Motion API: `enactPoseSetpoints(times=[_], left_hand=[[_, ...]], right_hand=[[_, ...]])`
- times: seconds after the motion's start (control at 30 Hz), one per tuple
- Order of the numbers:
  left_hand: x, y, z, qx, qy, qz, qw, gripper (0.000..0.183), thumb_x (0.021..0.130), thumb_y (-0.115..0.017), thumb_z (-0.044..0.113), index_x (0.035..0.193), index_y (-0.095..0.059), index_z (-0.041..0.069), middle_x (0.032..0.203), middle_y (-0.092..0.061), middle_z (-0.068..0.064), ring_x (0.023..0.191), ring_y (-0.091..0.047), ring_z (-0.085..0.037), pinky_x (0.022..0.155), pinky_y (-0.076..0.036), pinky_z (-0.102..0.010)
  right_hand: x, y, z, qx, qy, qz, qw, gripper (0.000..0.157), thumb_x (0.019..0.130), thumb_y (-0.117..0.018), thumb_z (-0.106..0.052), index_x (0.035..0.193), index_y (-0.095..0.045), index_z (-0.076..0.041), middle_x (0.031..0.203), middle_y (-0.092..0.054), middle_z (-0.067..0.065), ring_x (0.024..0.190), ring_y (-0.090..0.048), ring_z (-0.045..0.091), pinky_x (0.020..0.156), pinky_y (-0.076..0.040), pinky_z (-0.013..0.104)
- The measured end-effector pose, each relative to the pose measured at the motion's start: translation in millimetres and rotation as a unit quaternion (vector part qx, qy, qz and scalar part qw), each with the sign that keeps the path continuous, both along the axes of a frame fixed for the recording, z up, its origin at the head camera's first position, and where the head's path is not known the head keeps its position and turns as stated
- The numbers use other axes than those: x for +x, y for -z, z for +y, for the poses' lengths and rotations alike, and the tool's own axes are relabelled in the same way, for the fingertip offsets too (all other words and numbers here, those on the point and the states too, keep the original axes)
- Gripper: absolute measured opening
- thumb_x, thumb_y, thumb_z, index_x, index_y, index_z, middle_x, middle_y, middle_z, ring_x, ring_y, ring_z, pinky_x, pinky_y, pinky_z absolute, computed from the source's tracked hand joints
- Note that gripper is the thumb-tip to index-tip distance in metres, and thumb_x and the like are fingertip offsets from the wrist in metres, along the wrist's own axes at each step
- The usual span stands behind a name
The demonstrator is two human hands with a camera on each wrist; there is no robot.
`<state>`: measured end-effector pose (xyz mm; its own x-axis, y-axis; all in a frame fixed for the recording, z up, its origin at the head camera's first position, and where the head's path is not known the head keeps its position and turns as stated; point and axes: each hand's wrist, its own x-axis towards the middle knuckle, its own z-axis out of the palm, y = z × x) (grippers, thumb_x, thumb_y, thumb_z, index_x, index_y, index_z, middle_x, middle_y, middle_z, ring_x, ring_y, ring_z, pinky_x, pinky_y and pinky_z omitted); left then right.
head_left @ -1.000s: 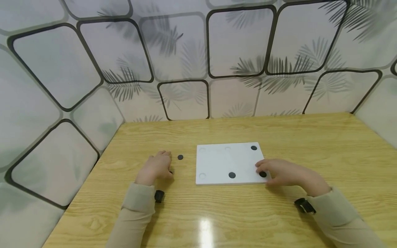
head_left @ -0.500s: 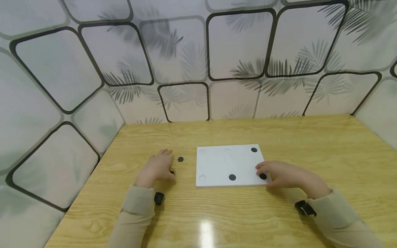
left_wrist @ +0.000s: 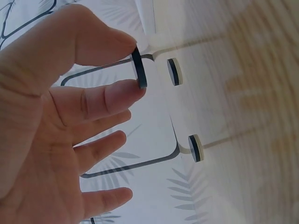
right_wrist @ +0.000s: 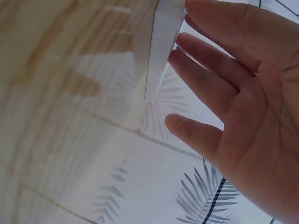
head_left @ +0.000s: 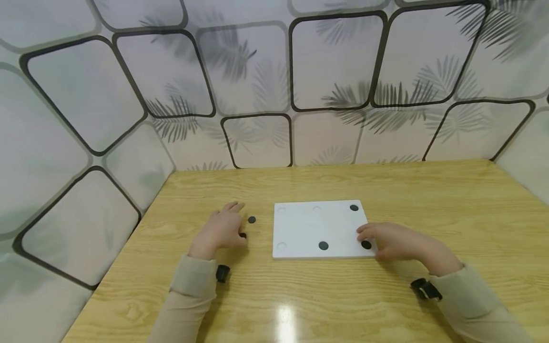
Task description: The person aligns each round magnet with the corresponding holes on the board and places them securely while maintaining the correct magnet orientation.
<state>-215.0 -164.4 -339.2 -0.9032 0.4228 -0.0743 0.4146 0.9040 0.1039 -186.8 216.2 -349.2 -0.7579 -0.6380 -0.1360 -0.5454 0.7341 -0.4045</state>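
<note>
My left hand [head_left: 219,232] pinches a black disc [left_wrist: 139,67] between thumb and forefinger, the other fingers spread. The disc is tilted on edge above the wooden table, left of a white board [head_left: 300,228]. Two more discs lie on the table in the left wrist view, a nearer one [left_wrist: 174,71] and another [left_wrist: 196,148]; the head view shows just one of these. My right hand [head_left: 394,240] rests at the board's right edge, fingertips over its top and thumb by the front corner. Beside those fingers a black disc [head_left: 366,244] sits on the board.
Two other black discs sit on the board, one at the front middle [head_left: 323,246] and one at the back right [head_left: 353,207]. Shallow round recesses [head_left: 281,246] show along its left side and back. A patterned wall [head_left: 326,138] rises behind the wooden table [head_left: 266,300].
My left hand has lifted a little and shifted right toward the board with the pinched disc. My right hand stays at the board's edge. The head view has tilted slightly.
</note>
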Motion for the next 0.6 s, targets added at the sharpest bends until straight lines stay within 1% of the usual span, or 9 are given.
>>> enactPoseSetpoints(times=[0.2,0.37,0.5,0.6], left_hand=[[-0.3,-2.8,4,0.004,0.01,0.01,0.9999,0.024,0.063,-0.062,0.017,0.044,-0.048,0.015,0.138,-0.032,-0.015,0.129,-0.02,-0.033,0.093,-0.025,-0.061],[0.2,-5.2,10,0.002,0.026,0.023,0.9994,0.022,0.064,-0.063,0.017,0.045,-0.05,0.017,0.139,-0.031,-0.014,0.129,-0.019,-0.033,0.093,-0.026,-0.061],[-1.1,-5.2,17,0.007,0.041,0.022,0.9989,0.019,0.065,-0.062,0.016,0.049,-0.051,0.018,0.14,-0.028,-0.013,0.13,-0.015,-0.031,0.095,-0.023,-0.061],[-3.7,-5.3,25,0.017,0.052,0.02,0.9983,0.019,0.065,-0.061,0.014,0.049,-0.051,0.017,0.141,-0.026,-0.012,0.131,-0.012,-0.03,0.096,-0.02,-0.061]], right_hand=[[-1.0,-0.9,2,-0.002,-0.003,-0.001,1.0,0.039,0.066,-0.064,0.006,0.104,-0.062,-0.002,0.119,-0.051,0.018,0.11,-0.045,0.039,0.09,-0.035,0.053],[-1.6,0.4,2,-0.002,-0.01,0.007,1.0,0.039,0.065,-0.063,0.007,0.103,-0.062,-0.002,0.117,-0.052,0.018,0.109,-0.046,0.038,0.09,-0.036,0.052],[-0.9,0.3,1,0.004,-0.011,0.012,1.0,0.039,0.066,-0.062,0.007,0.103,-0.063,-0.003,0.118,-0.052,0.017,0.109,-0.046,0.038,0.09,-0.037,0.051],[0.2,-0.4,1,0.008,-0.009,0.017,1.0,0.039,0.066,-0.061,0.007,0.103,-0.063,-0.003,0.118,-0.052,0.017,0.11,-0.046,0.037,0.09,-0.037,0.051]])
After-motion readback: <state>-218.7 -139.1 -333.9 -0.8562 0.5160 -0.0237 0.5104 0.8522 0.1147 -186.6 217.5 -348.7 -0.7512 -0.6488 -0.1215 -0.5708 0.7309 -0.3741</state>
